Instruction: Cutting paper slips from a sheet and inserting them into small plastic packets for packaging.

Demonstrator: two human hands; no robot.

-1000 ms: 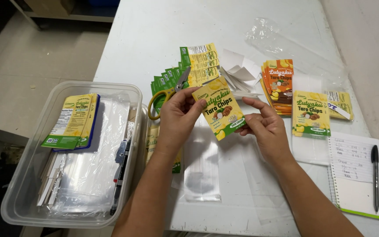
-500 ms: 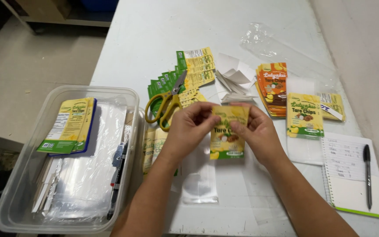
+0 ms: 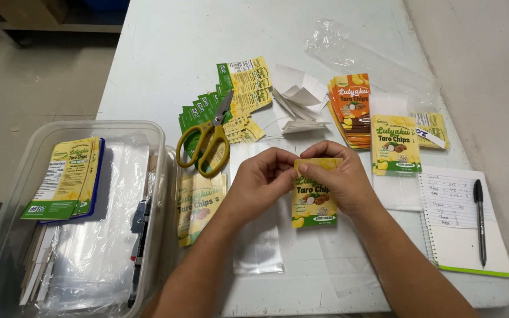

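Both my hands hold one yellow and green snack label upright over the white table. My left hand pinches its upper left edge. My right hand grips its top right corner, thumb on the front. A clear plastic sleeve lies flat just below my left wrist. Yellow-handled scissors rest to the left, on a fanned row of green and yellow labels.
A clear plastic bin at left holds labels, clear bags and a pen. Stacks of orange labels and yellow labels lie at right, with folded white paper, a spiral notebook and a black pen.
The label has turned from tilted to upright and come lower and nearer to me. Both hands have closed in on its top edge.
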